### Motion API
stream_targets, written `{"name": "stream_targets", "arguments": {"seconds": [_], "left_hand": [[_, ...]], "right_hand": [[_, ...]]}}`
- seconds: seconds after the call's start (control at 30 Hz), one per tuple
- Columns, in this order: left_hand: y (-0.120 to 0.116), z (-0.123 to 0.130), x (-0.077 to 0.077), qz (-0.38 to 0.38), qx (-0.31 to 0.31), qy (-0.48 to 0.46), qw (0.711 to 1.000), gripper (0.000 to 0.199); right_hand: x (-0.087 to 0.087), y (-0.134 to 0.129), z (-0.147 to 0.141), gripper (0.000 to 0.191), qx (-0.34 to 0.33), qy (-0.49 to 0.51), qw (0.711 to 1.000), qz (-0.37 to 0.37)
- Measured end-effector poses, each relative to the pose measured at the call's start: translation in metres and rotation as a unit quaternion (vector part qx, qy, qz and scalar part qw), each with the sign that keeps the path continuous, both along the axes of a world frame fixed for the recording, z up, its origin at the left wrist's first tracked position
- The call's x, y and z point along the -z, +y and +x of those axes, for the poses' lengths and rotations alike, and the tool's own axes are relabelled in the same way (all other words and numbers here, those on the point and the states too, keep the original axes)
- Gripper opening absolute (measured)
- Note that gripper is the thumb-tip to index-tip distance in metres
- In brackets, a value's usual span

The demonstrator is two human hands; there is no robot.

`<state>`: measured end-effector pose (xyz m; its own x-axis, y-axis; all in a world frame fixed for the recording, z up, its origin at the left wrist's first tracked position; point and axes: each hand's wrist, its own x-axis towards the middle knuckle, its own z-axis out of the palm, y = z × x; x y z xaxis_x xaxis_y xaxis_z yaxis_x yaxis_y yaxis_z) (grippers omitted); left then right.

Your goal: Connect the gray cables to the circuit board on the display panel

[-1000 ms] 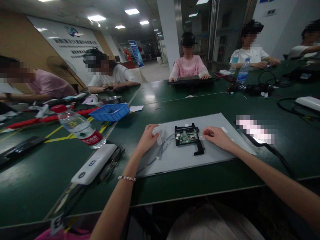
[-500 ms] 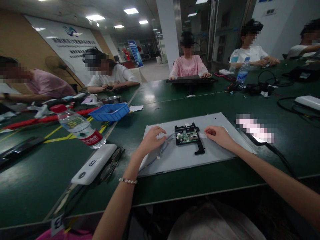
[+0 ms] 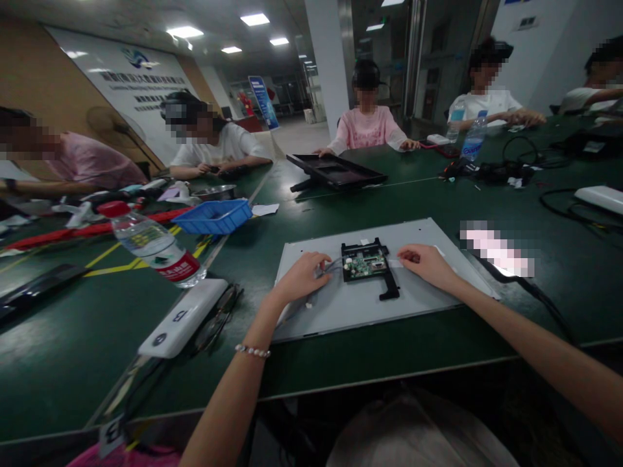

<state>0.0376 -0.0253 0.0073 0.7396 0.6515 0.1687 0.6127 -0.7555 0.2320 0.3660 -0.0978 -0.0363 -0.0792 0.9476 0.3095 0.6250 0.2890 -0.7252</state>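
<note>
A flat grey panel (image 3: pixel 418 292) lies on the green table, with a green circuit board (image 3: pixel 364 264) in a black bracket (image 3: pixel 389 285) on its middle. My left hand (image 3: pixel 305 275) is over the panel's left part, fingers apart and curved beside the grey cables (image 3: pixel 335 266) that run to the board; no grip on them shows. To the right of the board, my right hand (image 3: pixel 424 263) rests with curled fingers at a pale strip (image 3: pixel 395 261). Whether the fingertips pinch this strip is too small to tell.
Left of the panel are a water bottle (image 3: pixel 163 253), a white power bank (image 3: pixel 182 319), glasses (image 3: pixel 217 319) and a blue tray (image 3: pixel 214 217). A lit phone (image 3: pixel 496 253) lies right. Across the table, a person handles a black frame (image 3: pixel 338 172).
My left hand has moved slightly right, closer to the board and over the cables. My right hand has stayed put. Across the table, the black frame has been turned and shifted left.
</note>
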Motion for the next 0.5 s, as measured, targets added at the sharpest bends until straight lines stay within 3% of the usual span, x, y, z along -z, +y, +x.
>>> {"name": "stream_targets", "arguments": {"seconds": [0.5], "left_hand": [[-0.0015,0.0026,-0.0010,-0.024,-0.009,-0.019,0.999,0.024]], "right_hand": [[-0.0012,0.0023,0.0015,0.016,-0.010,-0.005,1.000,-0.008]]}}
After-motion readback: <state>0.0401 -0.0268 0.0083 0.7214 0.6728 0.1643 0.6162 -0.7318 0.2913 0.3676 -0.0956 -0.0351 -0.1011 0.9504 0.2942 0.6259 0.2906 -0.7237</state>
